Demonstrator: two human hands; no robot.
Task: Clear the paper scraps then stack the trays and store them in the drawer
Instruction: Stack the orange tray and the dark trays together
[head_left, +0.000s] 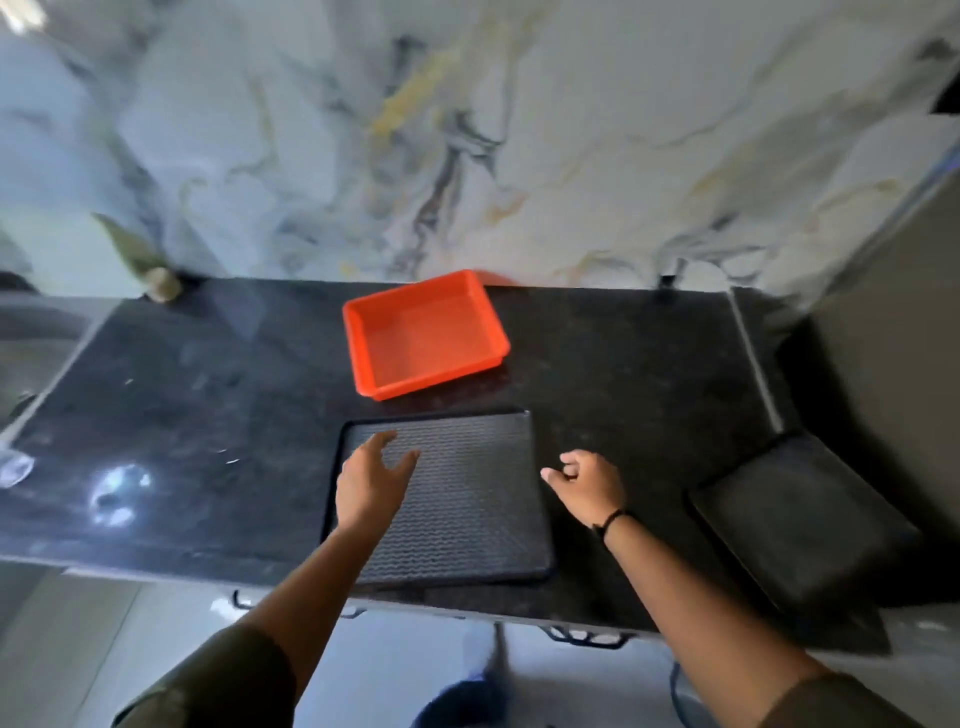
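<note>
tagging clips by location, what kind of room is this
Most likely a home kitchen: a dark polished stone counter backed by a marble-patterned wall, with what looks like a sink at its left end. An orange tray and a black tray sit on it.

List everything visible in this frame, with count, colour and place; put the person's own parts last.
orange tray: 1, orange, empty, far middle of the counter by the wall
ribbed black tray: 1, black, near middle of the counter, in front of the orange tray
dark tray: 1, black, right end of the counter, angled
counter: 1, black speckled stone, across the frame
wall: 1, white and grey marble pattern, behind the counter
paper scraps: none that I can make out
left hand: 1, open, fingers spread over the ribbed black tray's left part
right hand: 1, loosely curled, empty, just right of that tray
wristband: 1, black, right wrist
</note>
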